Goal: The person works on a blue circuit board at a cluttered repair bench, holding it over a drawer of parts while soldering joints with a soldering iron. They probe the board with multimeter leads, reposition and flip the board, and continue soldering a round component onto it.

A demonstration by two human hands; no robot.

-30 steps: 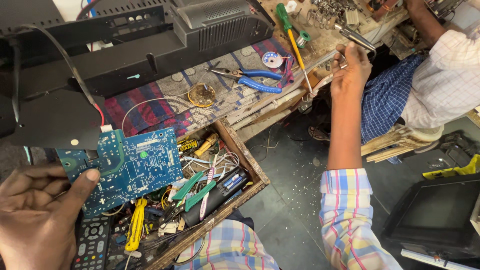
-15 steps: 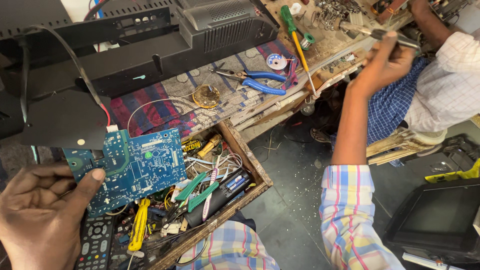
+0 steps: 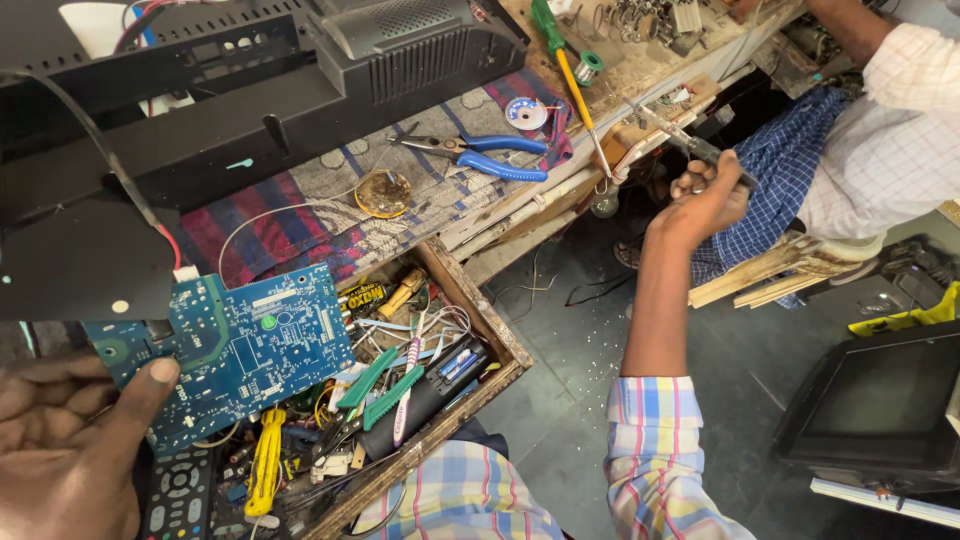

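- At seven o'clock, a blue circuit board [image 3: 225, 350] is pinched at its lower-left corner by the left hand [image 3: 70, 440], thumb on top, above an open wooden drawer [image 3: 480, 320] of tools.
- The board is best kept level and held by its edge only.
- At two o'clock, the right hand [image 3: 705, 195] is closed around a dark-handled tool [image 3: 690, 145] beside the table [image 3: 640, 70]; a firm grip near the handle seems wise.
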